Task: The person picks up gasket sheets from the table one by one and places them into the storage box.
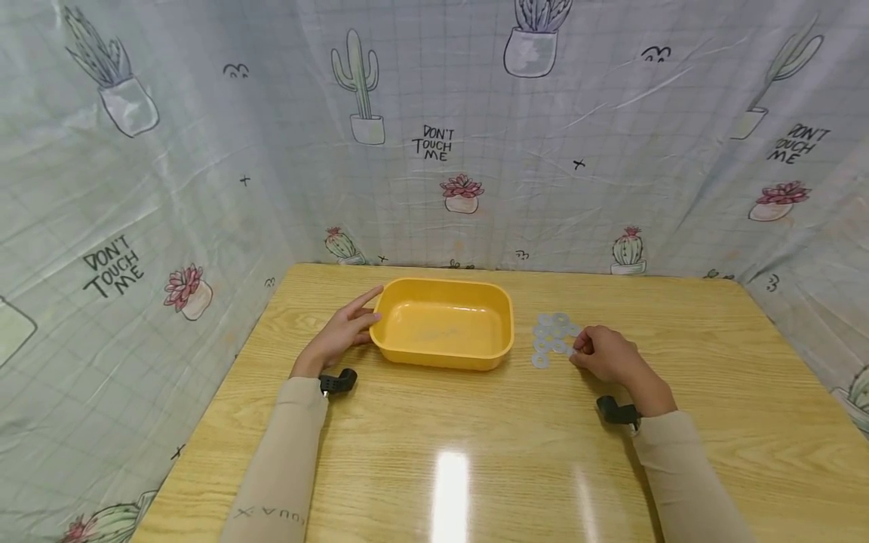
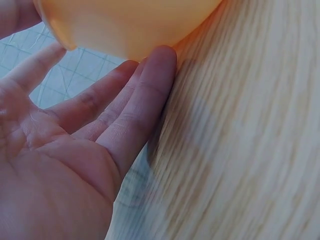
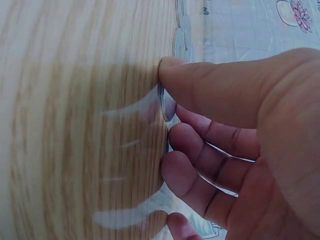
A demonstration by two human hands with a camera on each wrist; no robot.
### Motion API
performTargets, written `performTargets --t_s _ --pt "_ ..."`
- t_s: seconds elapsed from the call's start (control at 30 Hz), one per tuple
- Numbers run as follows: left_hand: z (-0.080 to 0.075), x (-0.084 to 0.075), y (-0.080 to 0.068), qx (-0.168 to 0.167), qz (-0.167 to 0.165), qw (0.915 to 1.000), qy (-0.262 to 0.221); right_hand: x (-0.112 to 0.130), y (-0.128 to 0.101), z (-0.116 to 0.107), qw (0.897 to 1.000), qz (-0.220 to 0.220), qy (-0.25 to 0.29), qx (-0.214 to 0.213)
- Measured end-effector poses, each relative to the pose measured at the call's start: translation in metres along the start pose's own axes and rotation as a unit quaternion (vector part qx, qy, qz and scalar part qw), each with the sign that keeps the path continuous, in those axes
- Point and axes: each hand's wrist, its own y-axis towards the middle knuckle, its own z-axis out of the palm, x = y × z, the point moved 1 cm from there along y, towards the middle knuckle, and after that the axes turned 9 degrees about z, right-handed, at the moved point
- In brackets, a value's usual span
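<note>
A yellow plastic basin [image 1: 441, 360] stands on the wooden table. My left hand [image 1: 342, 332] lies at its left end, fingers spread and mostly straight. In the left wrist view the fingertips [image 2: 159, 57] touch the basin's outer wall [image 2: 125, 30]. Right of the basin, several flat grey washers [image 1: 560, 320] form a loose cluster. My right hand [image 1: 606, 354] is at the cluster's right side with bent fingers. Its thumb meets a tilted washer [image 3: 169, 106] low over the tabletop in the right wrist view; the index fingertip is hidden behind the thumb.
The wooden table [image 1: 509, 452] reaches back to a hanging curtain [image 1: 407, 219] printed with cacti. Curtain also hangs on the left and right sides. Black wrist cameras [image 1: 616, 411] are strapped on both wrists.
</note>
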Motion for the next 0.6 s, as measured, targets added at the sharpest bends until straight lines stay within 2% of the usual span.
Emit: performTargets --t_s 0.3,0.6 --pt "0.0005 0.0006 0.0002 -0.004 -0.003 1.0 0.002 -0.0003 -0.0007 0.0001 1.0 -0.008 0.008 0.012" --pt "0.0003 0.0005 0.001 -0.003 -0.003 1.0 0.002 0.0001 -0.0015 -0.0005 1.0 -0.001 -0.001 0.002"
